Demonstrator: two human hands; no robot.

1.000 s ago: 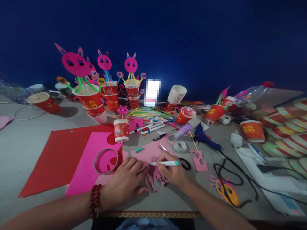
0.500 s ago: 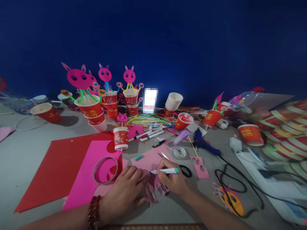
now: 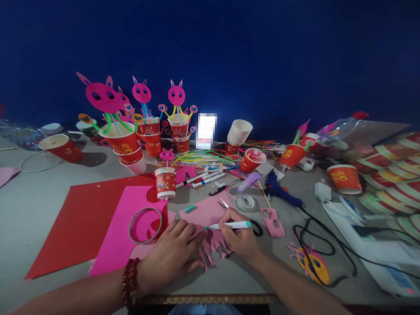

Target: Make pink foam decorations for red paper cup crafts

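Observation:
My right hand (image 3: 239,236) is closed round a white marker (image 3: 233,225) with a green end. The marker's tip points left and meets the light pink paper (image 3: 206,208). My left hand (image 3: 173,249) lies over the near left part of that paper, fingers down and slightly apart, with beads on its wrist. Between my hands hang ragged cut strips (image 3: 206,253) along the paper's near edge. A green marker cap (image 3: 190,209) rests on the sheet. Scissors (image 3: 224,203) show just beyond my right hand, partly hidden by it.
A tape roll (image 3: 145,225) lies on magenta and red sheets (image 3: 75,223) at left. Pink-faced paper cup figures (image 3: 126,142) stand behind. Markers (image 3: 206,179), clear tape (image 3: 246,203), a blue glue gun (image 3: 278,190) and its looping black cord (image 3: 323,227) lie beyond and to the right.
My right hand and the marker have shifted slightly to the right. The whole view has tilted down a little, so the table's near edge shows more.

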